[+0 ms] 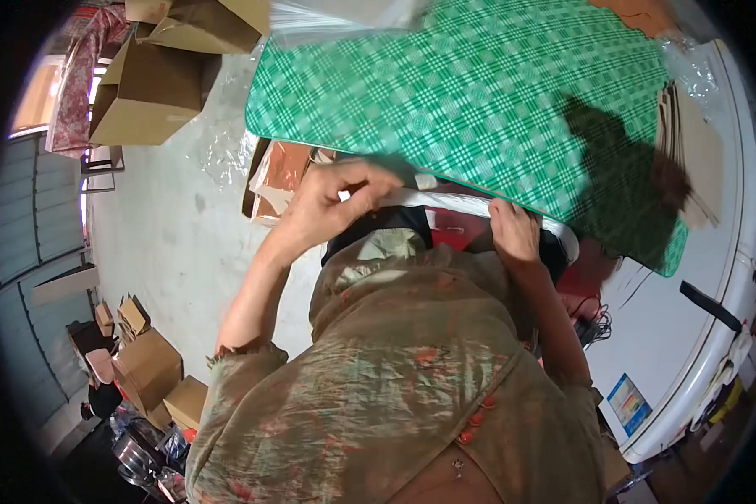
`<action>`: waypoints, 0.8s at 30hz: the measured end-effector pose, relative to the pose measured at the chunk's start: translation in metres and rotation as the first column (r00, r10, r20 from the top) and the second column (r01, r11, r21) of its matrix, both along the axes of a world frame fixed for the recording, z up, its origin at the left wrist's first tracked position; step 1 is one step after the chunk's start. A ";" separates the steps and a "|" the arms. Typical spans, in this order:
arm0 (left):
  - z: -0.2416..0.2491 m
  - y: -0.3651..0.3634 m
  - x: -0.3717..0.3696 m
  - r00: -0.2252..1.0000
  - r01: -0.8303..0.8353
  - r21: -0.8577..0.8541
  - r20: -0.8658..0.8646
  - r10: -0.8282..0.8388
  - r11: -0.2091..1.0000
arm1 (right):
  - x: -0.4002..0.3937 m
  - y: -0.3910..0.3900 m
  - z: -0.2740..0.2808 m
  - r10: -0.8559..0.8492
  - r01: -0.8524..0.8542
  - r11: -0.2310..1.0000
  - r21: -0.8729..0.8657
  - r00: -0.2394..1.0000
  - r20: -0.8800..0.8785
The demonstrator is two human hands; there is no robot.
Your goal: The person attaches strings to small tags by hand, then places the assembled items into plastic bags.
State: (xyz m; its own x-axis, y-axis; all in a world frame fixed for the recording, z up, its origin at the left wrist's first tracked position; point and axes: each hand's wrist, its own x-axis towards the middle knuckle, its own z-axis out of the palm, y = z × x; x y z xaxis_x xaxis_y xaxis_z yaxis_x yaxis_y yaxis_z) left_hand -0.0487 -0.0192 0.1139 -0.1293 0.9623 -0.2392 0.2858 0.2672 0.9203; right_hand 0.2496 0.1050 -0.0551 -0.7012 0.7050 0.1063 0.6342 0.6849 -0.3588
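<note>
A white bundle of thin, plastic-looking strands [458, 202] lies across my lap, along the near edge of the green checked table cover [479, 101]. My right hand [515, 231] grips this bundle towards its right end, fingers curled over it. My left hand [332, 200] is at the bundle's left end, thumb and forefinger bent towards each other in a pinch. What sits between those fingertips is too small to make out. A small whitish piece [426, 181] rests at the table edge, just right of the left fingertips.
Left of my knees, an open carton [260, 181] holds orange-brown packets. Clear plastic packs [344, 18] lie at the table's far side. A stack of brown card sheets [689, 151] stands on the right, by a white surface [676, 336]. Cardboard boxes [155, 92] stand on the left.
</note>
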 end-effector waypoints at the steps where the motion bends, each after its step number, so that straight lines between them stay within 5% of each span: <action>1: -0.019 -0.010 0.001 0.999 -0.034 0.011 0.017 0.034 0.999 | -0.002 0.000 -0.001 -0.012 0.012 1.000 -0.006 1.000 -0.008; 3: -0.058 -0.021 0.000 0.940 0.053 0.106 -0.340 -0.013 0.993 | -0.008 -0.003 -0.001 -0.034 0.033 0.999 -0.016 0.999 -0.028; 4: -0.070 -0.023 0.000 0.862 0.106 0.140 -0.507 -0.021 0.984 | -0.010 -0.003 -0.004 -0.046 0.056 0.994 -0.094 0.994 0.101; 7: -0.098 -0.025 0.009 0.568 0.148 0.112 -0.823 0.008 0.983 | -0.015 -0.004 -0.013 -0.012 0.000 0.999 0.046 0.963 0.268; 12: -0.130 -0.036 0.000 0.617 0.087 0.048 -0.787 -0.016 0.995 | 0.008 0.001 0.017 0.030 0.029 0.989 -0.148 0.925 0.380; 16: -0.114 -0.041 -0.005 0.734 -0.037 0.076 -0.674 0.079 0.996 | 0.044 -0.001 0.046 0.077 -0.094 0.991 0.091 0.981 0.180; 20: -0.105 -0.052 -0.017 0.861 -0.103 0.037 -0.496 0.108 0.994 | 0.081 0.005 0.039 0.033 -0.037 0.999 0.025 0.984 0.176; 23: -0.080 -0.059 -0.018 0.931 -0.131 -0.024 -0.346 0.115 0.991 | 0.112 0.004 0.031 -0.059 0.049 0.971 -0.236 0.998 -0.036; 24: -0.068 -0.061 -0.020 0.948 -0.124 -0.061 -0.302 0.100 0.990 | 0.102 0.004 0.080 -0.214 0.246 0.793 -0.557 0.969 0.124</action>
